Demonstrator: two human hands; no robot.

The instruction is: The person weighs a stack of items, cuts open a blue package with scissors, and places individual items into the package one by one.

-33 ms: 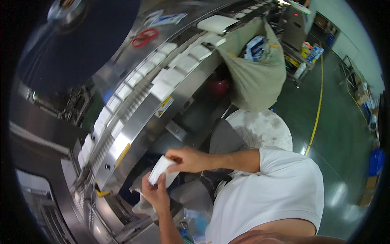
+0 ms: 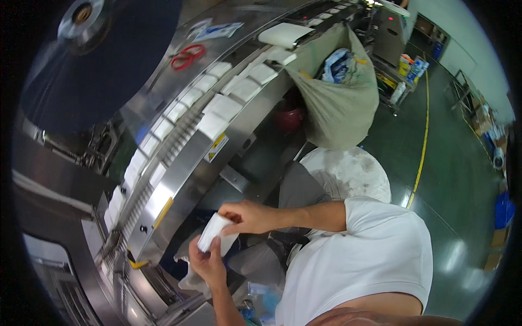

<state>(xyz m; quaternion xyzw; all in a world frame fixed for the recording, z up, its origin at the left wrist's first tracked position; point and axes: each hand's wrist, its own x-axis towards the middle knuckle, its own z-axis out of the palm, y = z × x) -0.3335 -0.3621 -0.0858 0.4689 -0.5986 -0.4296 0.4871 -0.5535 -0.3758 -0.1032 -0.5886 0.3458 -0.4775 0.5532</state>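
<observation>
Well, our left hand (image 2: 206,264) and right hand (image 2: 247,217) pinch the white stack (image 2: 212,229) at seven o'clock in view; if either grip loosens, we judge its layers could fan apart and fall.

We look down from head height through a fisheye. The left hand (image 2: 208,263) and right hand (image 2: 249,217) are near.
</observation>
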